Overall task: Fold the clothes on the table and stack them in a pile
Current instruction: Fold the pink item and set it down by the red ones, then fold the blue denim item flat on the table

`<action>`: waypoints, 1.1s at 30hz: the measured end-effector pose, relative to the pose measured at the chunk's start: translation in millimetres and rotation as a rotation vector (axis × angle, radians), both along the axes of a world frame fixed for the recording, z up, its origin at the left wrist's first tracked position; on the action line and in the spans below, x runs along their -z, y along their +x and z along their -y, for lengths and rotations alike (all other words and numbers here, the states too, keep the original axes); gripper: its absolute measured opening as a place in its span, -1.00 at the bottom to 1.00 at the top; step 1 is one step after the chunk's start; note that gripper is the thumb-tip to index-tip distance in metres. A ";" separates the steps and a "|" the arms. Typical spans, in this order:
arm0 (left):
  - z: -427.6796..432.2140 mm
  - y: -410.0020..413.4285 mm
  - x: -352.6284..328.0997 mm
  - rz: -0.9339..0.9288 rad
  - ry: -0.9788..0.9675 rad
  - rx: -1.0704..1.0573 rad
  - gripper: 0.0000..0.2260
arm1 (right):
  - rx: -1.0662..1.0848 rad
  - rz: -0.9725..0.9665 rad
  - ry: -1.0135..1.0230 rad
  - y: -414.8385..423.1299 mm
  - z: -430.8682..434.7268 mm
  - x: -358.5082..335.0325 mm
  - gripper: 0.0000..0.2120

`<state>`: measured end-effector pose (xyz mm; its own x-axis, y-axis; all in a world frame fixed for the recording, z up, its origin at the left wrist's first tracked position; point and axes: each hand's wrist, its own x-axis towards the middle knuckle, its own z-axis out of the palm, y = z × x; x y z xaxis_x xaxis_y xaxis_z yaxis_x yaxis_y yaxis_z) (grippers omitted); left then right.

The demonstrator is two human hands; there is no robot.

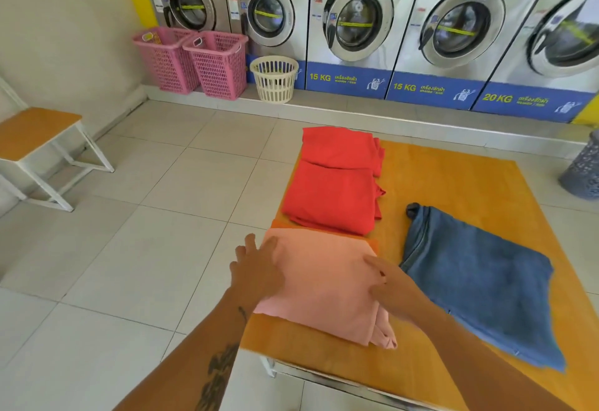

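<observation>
- A person stands at an orange wooden worktop (453,183) in a laundromat, seen from a head-worn camera looking down.
- A folded pink garment (324,284) lies at the worktop's near left corner, on top of an orange cloth whose edge shows just behind it.
- The left hand (256,268) rests flat on the pink garment's left edge, fingers spread, its grip closed on nothing.
- The right hand (392,287) lies flat on the garment's right side, fingers extended and loosely apart, also pinching nothing.
- Two folded red garments (337,180) lie just behind the pink one, overlapping each other.
- A folded blue denim piece (479,277) lies to the right, apart from the pink garment.
- Behind, washing machines (356,21) line the wall, with two pink baskets (194,60) and a cream basket (275,80) before them.
</observation>
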<state>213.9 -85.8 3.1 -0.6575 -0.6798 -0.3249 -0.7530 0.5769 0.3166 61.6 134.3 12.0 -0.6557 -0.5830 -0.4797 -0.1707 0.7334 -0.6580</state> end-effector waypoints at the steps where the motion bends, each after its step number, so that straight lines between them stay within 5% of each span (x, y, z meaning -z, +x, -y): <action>1: -2.2 -4.5 -5.5 -0.055 -0.049 0.002 -0.49 | 0.024 0.007 -0.015 -2.1 -4.3 -4.9 -0.34; 10: -60.5 -89.8 -33.8 -0.612 -0.001 0.253 -0.55 | 0.248 -0.049 -0.107 -56.6 -94.4 -28.5 -0.41; 19: -163.3 -183.7 -15.3 -0.438 0.197 0.341 -0.49 | 0.478 -0.070 -0.076 -118.8 -216.7 -15.5 -0.37; 26: -195.2 -215.9 9.5 -0.163 0.228 0.166 -0.39 | 0.569 0.182 -0.244 -161.5 -276.7 0.6 -0.42; 33: -235.4 -215.3 16.9 -0.226 0.449 -0.049 -0.28 | 0.567 0.415 -0.450 -162.1 -266.1 14.4 -0.37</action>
<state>-1.3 149.6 -13.8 -0.7160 -0.5379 -0.4450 -0.6596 0.3122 0.6838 -100.4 400.4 -2.4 -0.7289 -0.4114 -0.5472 0.4658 0.2877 -0.8368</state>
